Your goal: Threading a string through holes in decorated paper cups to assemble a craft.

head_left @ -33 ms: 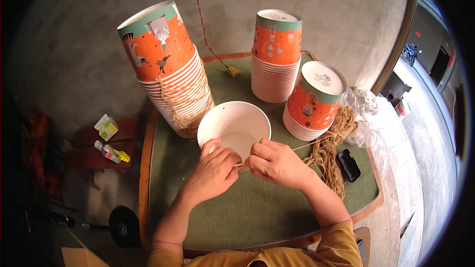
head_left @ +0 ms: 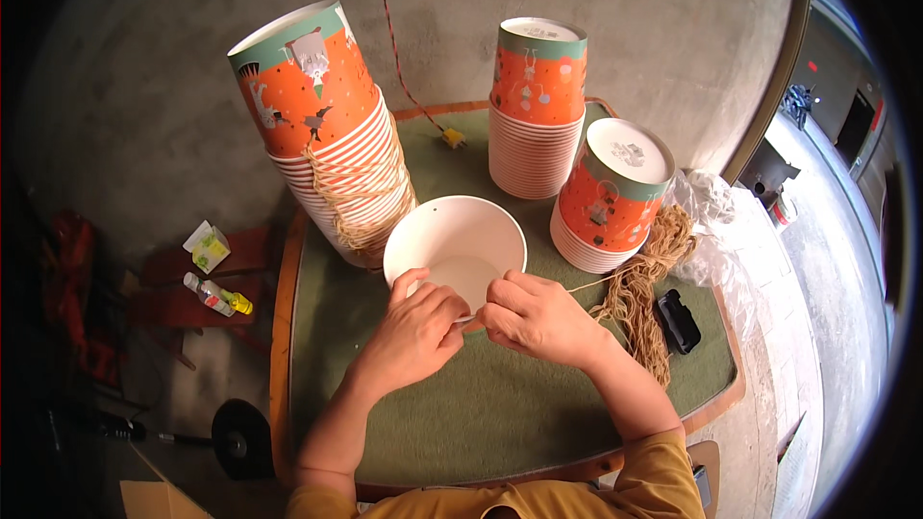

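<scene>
A white-lined paper bucket (head_left: 457,231) stands on the table with its mouth tilted up toward me. A small dark hole shows in its far wall. My left hand (head_left: 413,327) is closed over the near left part of the rim. Beside it, my right hand (head_left: 527,319) is pinched at the near right of the rim. A thin strand of twine runs from behind that hand to a tan hank of twine (head_left: 639,293) at the right. The fingers hide the strand's end and the near rim. Strands of twine (head_left: 356,187) hang over the tall left stack of buckets (head_left: 317,86).
Two stacks of upside-down orange buckets stand behind, one farther back (head_left: 538,115) and one nearer at right (head_left: 615,197). A black case (head_left: 678,322) and clear plastic bags (head_left: 711,202) lie at the right. A yellow plug (head_left: 452,138) rests at the table's back. Bottles (head_left: 216,296) lie on a low bench at left.
</scene>
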A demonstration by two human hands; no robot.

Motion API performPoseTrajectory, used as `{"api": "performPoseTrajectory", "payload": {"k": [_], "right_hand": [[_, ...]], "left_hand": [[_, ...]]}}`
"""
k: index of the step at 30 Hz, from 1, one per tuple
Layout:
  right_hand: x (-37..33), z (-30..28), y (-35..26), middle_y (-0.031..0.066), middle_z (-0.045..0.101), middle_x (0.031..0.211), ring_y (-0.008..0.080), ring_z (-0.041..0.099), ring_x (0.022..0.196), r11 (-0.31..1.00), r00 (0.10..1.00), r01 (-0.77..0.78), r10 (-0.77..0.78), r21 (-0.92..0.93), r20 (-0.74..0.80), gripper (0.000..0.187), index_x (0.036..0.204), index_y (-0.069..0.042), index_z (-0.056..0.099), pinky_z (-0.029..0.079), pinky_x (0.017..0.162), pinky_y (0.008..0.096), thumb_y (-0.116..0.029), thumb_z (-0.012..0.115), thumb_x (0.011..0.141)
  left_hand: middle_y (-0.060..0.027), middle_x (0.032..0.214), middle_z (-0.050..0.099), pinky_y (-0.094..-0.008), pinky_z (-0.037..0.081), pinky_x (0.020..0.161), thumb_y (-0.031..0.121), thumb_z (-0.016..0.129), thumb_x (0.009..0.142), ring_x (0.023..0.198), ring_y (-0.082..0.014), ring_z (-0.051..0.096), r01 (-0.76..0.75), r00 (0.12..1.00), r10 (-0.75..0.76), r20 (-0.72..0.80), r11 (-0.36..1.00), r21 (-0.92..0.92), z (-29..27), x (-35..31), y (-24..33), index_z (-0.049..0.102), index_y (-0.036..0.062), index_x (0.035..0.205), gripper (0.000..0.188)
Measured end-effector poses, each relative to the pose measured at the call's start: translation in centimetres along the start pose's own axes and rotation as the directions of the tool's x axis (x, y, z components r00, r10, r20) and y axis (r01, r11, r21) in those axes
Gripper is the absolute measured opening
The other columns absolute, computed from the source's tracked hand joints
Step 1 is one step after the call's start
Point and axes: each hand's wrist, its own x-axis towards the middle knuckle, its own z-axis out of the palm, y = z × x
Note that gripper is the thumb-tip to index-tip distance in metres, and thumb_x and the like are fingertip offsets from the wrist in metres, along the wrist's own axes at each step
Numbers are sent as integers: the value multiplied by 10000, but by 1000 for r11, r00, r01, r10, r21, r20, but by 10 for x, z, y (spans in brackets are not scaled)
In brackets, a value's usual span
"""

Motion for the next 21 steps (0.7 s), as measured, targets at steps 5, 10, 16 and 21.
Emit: {"api": "performPoseTrajectory", "payload": {"k": [5,10,16,21], "right_hand": [[-2,2,4,28,448,795,156,522,703,967,992,122,-128,-223,-13,200,791,-96,501,509,586,291,-153,684,733],[-10,16,10,3,458,745,126,504,630,911,952,247,-292,-330,-94,188,824,-97,553,479,513,238,-88,697,703],[-20,36,20,-11,487,748,110,505,625,869,909,295,-384,-398,-164,173,835,-92,562,475,512,221,-81,686,714],[-22,41,23,-6,513,774,119,506,636,860,887,319,-419,-399,-195,182,839,-93,563,479,525,225,-67,686,707]], "left_hand": [[-42,920,594,-444,302,1082,73,634,771,973,-208,587,4,1000,-4,17,1000,-1,-1,0,-1,593,45,922,159],[-43,906,586,-443,303,1082,75,641,767,970,-209,588,6,1000,-6,29,1000,14,-3,0,-2,575,51,917,165],[-50,884,573,-443,308,1076,64,639,763,959,-214,587,7,1000,-7,26,1000,12,-2,1,-1,539,65,903,172],[-61,872,568,-450,315,1071,60,612,769,938,-222,587,-1,1000,0,27,999,41,-4,1,-1,533,62,902,155]]}}
